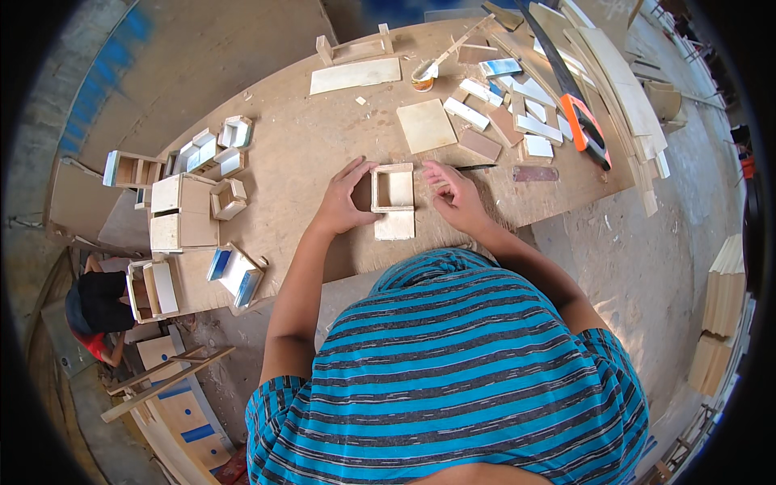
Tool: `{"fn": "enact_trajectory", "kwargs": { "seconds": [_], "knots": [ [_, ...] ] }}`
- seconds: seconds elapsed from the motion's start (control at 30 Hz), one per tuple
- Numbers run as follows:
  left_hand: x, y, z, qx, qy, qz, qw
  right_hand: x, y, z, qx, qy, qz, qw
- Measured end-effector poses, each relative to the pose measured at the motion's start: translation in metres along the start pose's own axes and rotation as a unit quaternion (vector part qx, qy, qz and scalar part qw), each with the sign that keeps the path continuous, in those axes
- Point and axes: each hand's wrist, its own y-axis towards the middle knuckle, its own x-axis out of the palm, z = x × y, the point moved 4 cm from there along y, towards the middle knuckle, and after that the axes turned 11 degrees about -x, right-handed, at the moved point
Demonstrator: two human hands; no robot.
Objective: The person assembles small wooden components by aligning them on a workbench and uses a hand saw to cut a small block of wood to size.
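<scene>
A small square open wooden box frame (395,187) stands on the worktable in front of me. My left hand (343,200) holds its left side, fingertips at the far corner and thumb at the near one. A flat pale wooden piece (394,225) adjoins the frame's near side; whether it is fixed there I cannot tell. Just right of the frame, my right hand (457,198) is apart from it, fingers loosely bent and spread, with nothing visible in them. Beside its knuckles lies a thin dark pencil-like stick (475,167).
Wood offcuts (466,114), a square board (427,126) and a glue pot (423,78) lie beyond my hands. An orange-handled handsaw (584,129) rests at the right near long planks (618,89). Several small boxes (184,206) stand left. Another person (97,307) bends at far left.
</scene>
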Motion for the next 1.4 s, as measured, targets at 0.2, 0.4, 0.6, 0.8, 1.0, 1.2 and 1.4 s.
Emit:
{"fn": "enact_trajectory", "kwargs": {
  "seconds": [0.2,0.4,0.6,0.8,1.0,1.2,1.4],
  "knots": [
    [0.000,-0.001,-0.003,0.000,-0.001,0.011,1.000,0.000,0.001,-0.002,-0.010,-0.015,-0.002,1.000],
    [0.000,-0.002,-0.006,0.007,0.004,0.023,1.000,0.005,0.008,0.001,0.001,-0.091,-0.022,0.996],
    [0.001,0.000,-0.003,0.011,0.002,0.031,0.999,0.002,0.019,0.004,0.029,-0.112,-0.027,0.993],
    [0.007,-0.010,-0.003,0.006,0.019,0.103,0.994,-0.003,-0.001,-0.032,0.035,-0.184,-0.068,0.980],
    [0.016,-0.021,-0.003,-0.051,0.046,0.162,0.984,0.001,-0.019,-0.051,0.019,-0.255,-0.127,0.958],
    [0.020,-0.030,-0.002,-0.062,0.040,0.209,0.975,0.005,-0.018,-0.038,-0.012,-0.293,-0.119,0.949],
    [0.016,-0.043,-0.003,-0.062,-0.015,0.189,0.980,-0.003,-0.012,-0.024,-0.016,-0.302,-0.060,0.951]
  ]
}}
